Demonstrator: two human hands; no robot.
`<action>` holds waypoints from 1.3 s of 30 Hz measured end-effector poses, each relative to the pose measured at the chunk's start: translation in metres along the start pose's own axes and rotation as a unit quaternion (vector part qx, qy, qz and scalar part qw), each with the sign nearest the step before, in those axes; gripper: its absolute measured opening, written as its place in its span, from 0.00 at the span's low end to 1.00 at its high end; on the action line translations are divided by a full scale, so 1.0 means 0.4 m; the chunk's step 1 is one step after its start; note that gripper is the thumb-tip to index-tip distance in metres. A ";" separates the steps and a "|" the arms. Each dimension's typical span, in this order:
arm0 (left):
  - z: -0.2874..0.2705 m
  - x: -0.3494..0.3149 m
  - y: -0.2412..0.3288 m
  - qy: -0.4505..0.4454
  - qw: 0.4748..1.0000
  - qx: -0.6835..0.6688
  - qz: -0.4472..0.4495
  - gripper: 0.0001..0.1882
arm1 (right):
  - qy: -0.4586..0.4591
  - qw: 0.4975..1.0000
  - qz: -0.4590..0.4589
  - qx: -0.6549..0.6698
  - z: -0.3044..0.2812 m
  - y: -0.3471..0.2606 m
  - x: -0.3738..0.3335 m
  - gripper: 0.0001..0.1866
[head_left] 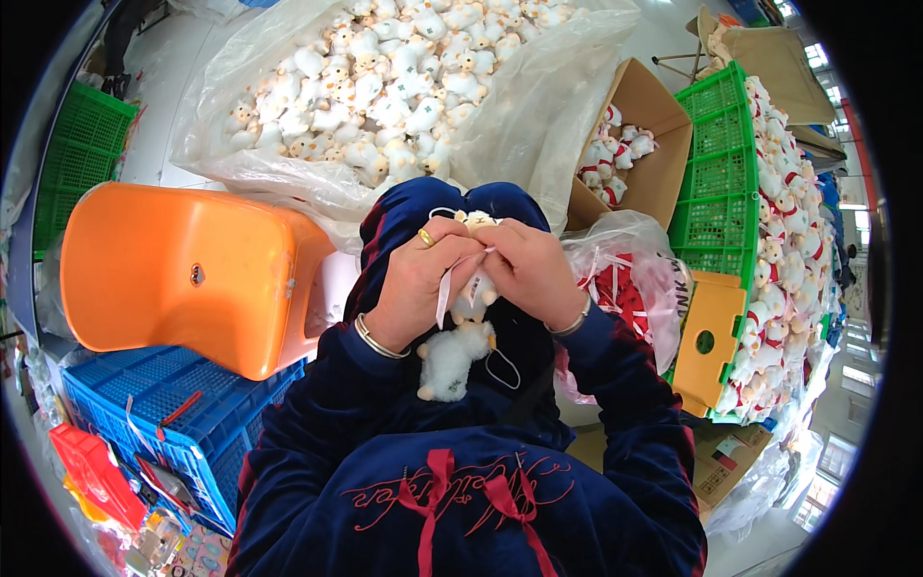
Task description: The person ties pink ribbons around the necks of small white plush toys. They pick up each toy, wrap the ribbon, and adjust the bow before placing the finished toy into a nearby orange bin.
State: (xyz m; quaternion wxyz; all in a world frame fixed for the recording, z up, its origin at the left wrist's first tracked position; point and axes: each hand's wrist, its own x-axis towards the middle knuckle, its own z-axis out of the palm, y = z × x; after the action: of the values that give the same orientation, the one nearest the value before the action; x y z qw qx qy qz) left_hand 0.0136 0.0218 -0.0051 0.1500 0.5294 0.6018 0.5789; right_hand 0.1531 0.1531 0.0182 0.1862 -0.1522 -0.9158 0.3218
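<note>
Over my lap, my left hand (pixel 415 286) and my right hand (pixel 535 269) meet with their fingers closed in a pinch on a pale pink ribbon (pixel 444 296). The ribbon's loose end hangs below my left fingers. Between the hands is a small white plush toy (pixel 473 300), its cream head showing above my fingertips and its body below. My fingers hide its neck. Just beneath it, a second white plush toy (pixel 454 363) lies on my lap, with a thin white cord loop (pixel 503 370) beside it.
A large clear plastic bag (pixel 548 125) full of white plush toys lies ahead. An orange chair (pixel 192 269) and a blue crate (pixel 159 389) stand left. On the right are a cardboard box (pixel 663 106) with toys, a bag of red pieces (pixel 620 288) and a heaped green crate (pixel 713 173).
</note>
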 end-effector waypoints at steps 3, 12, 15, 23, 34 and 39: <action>0.003 -0.003 -0.001 -0.004 1.000 0.000 0.006 0.08 | -0.055 0.998 0.021 0.033 -0.049 -0.011 0.008 0.07; 0.002 -0.006 -0.003 -0.006 1.000 0.010 0.014 0.08 | -0.210 0.975 0.011 0.078 -0.137 0.020 0.056 0.04; -0.003 -0.011 -0.003 -0.011 1.000 0.014 0.007 0.10 | -0.179 0.980 0.002 0.086 -0.147 0.012 0.064 0.04; -0.012 -0.018 -0.003 -0.014 1.000 0.013 0.006 0.11 | -0.162 0.937 0.211 0.224 -0.123 0.022 0.030 0.08; -0.037 -0.032 0.003 -0.029 0.999 0.041 0.016 0.09 | -0.042 0.973 0.188 0.127 -0.113 0.037 -0.018 0.08; -0.047 -0.019 -0.010 -0.069 0.996 0.049 0.039 0.09 | 0.047 0.908 0.213 0.358 -0.070 0.022 -0.018 0.05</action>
State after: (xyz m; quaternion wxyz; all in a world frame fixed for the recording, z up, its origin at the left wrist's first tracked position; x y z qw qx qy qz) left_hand -0.0003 0.0065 -0.0064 0.1423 0.5980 0.5968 0.5158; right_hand 0.1732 0.1716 0.0310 0.1984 -0.2819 -0.6745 0.6528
